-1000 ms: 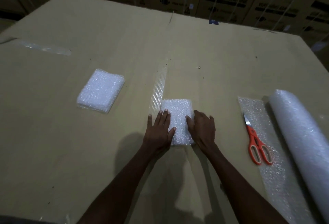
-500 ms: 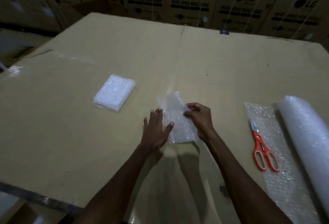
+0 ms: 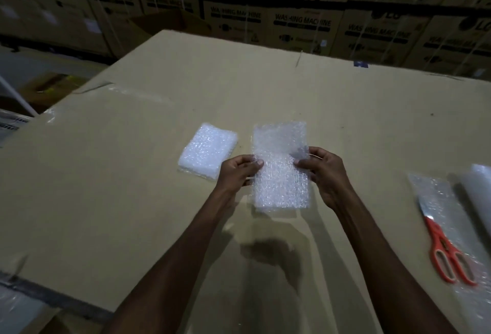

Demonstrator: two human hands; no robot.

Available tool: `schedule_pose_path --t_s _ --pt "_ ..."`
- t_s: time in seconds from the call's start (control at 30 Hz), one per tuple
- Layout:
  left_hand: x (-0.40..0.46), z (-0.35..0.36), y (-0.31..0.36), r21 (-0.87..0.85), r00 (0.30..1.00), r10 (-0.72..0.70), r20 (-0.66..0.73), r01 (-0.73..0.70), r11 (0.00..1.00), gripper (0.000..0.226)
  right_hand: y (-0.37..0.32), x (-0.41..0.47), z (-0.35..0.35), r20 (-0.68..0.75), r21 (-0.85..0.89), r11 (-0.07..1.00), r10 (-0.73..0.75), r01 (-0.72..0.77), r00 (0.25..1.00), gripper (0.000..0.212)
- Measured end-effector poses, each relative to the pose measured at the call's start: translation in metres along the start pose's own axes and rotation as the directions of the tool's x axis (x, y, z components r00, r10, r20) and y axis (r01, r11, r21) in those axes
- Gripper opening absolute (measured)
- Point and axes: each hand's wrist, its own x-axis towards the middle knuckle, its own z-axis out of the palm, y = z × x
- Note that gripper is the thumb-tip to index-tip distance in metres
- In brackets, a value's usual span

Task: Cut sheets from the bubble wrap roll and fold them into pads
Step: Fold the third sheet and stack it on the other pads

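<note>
Above the cardboard desk (image 3: 132, 200), the left hand (image 3: 236, 174) and right hand (image 3: 322, 174) pinch a folded bubble wrap pad (image 3: 281, 166) by its sides. A finished pad (image 3: 207, 151) lies just beyond. Stacked boxes (image 3: 303, 24) behind read "LG" and "WASHING MACHINE".

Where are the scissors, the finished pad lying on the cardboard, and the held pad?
scissors (image 3: 443, 253): head view, on the pivot above the orange handles.
finished pad (image 3: 206, 151): head view, centre of its top face.
held pad (image 3: 281, 171): head view, middle, between the thumbs.
</note>
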Motion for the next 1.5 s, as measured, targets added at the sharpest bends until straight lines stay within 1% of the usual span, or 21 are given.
schedule_pose_path --t_s 0.13,0.3,0.47,0.63,0.73,0.8,0.93,1.0,1.07,1.13,1.2,1.27,1.33,1.4,1.43,1.47,1.5 --pt "0.03 -0.061 0.02 0.107 1.0 0.019 -0.004 -0.019 0.994 0.02 0.01 0.003 0.054 -0.055 -0.055 0.998 0.011 -0.014 0.998 0.037" --pt "0.07 -0.129 0.05 0.21 0.999 0.037 -0.013 -0.034 0.977 0.027 0.025 0.019 0.124 -0.112 -0.003 0.997 0.081 -0.082 0.99 0.039" --pt "0.114 -0.166 0.066 0.301 0.999 0.029 -0.025 -0.02 0.954 0.023 0.03 0.049 0.178 -0.207 0.023 0.996 0.094 -0.091 0.974 0.024" --pt "0.153 -0.187 0.054 0.411 0.999 0.024 -0.046 -0.003 0.912 0.018 0.043 0.077 0.202 -0.303 -0.029 0.991 0.117 -0.132 0.946 0.022" --pt "0.166 -0.193 0.043 0.47 0.997 0.049 -0.056 -0.017 0.883 0.02 0.054 0.088 0.206 -0.347 -0.091 0.985 0.109 -0.149 0.932 0.024" --pt "0.17 -0.195 0.038 0.522 0.996 0.076 -0.055 -0.036 0.852 0.022 0.063 0.094 0.208 -0.377 -0.174 0.971 0.087 -0.163 0.922 0.025" --pt "0.171 -0.194 0.035 0.66 0.992 0.119 -0.049 -0.057 0.749 0.028 0.076 0.093 0.212 -0.395 -0.36 0.916 0.021 -0.176 0.919 0.028" --pt "0.17 -0.194 0.035 0.708 0.986 0.163 -0.041 -0.086 0.701 0.033 0.076 0.089 0.215 -0.392 -0.407 0.899 -0.014 -0.16 0.92 0.034" --pt "0.169 -0.194 0.035 0.755 0.976 0.218 -0.022 -0.126 0.643 0.041 0.075 0.083 0.219 -0.399 -0.495 0.86 -0.096 -0.125 0.912 0.042" --pt "0.167 -0.195 0.032 0.794 0.963 0.268 0.012 -0.172 0.583 0.05 0.077 0.076 0.223 -0.346 -0.633 0.773 -0.243 -0.034 0.906 0.05" --pt "0.163 -0.196 0.028 0.822 0.939 0.331 0.09 -0.257 0.508 0.055 0.08 0.071 0.228 -0.193 -0.753 0.646 -0.399 0.125 0.896 0.051" --pt "0.161 -0.196 0.025 0.845 0.892 0.412 0.186 -0.359 0.397 0.055 0.088 0.07 0.232 -0.016 -0.83 0.492 -0.492 0.262 0.87 0.049" --pt "0.158 -0.196 0.025 0.853 0.847 0.471 0.246 -0.42 0.31 0.048 0.094 0.073 0.237 0.097 -0.857 0.405 -0.481 0.319 0.871 0.05" --pt "0.156 -0.193 0.024 0.842 0.774 0.543 0.326 -0.499 0.205 0.042 0.093 0.075 0.243 0.165 -0.868 0.38 -0.385 0.319 0.908 0.057" --pt "0.156 -0.193 0.023 0.832 0.741 0.548 0.388 -0.538 0.139 0.042 0.092 0.077 0.245 0.188 -0.877 0.366 -0.332 0.31 0.924 0.059" --pt "0.157 -0.193 0.02 0.821 0.726 0.516 0.455 -0.566 0.072 0.045 0.093 0.079 0.247 0.206 -0.889 0.342 -0.298 0.306 0.932 0.06" --pt "0.156 -0.193 0.017 0.816 0.741 0.434 0.512 -0.578 0.023 0.05 0.095 0.081 0.248 0.219 -0.902 0.309 -0.274 0.301 0.936 0.06"
